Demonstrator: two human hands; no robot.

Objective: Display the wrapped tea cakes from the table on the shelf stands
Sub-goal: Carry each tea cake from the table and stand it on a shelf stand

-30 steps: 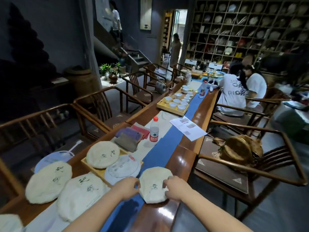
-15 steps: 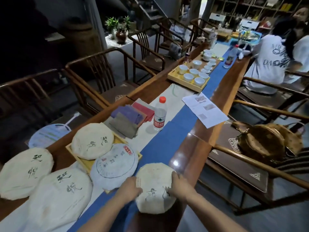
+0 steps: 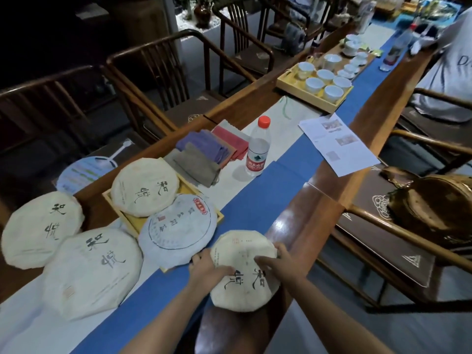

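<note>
You've drawn the tea cake (image 3: 245,272) nearer — it overhangs the table (image 3: 301,226) edge. Left hand (image 3: 207,270) and right hand (image 3: 277,268) clasp opposite rims, likely for a level lift.

知悦 on two tea cakes (image 3: 42,227), 君悦 on held cake (image 3: 244,272)

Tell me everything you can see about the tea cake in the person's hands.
The held tea cake is a flat round disc wrapped in creased off-white paper, with dark brush characters and faint small print. It sits face up over the table's near edge, beside the blue runner. The left hand and right hand grip opposite sides.
</note>
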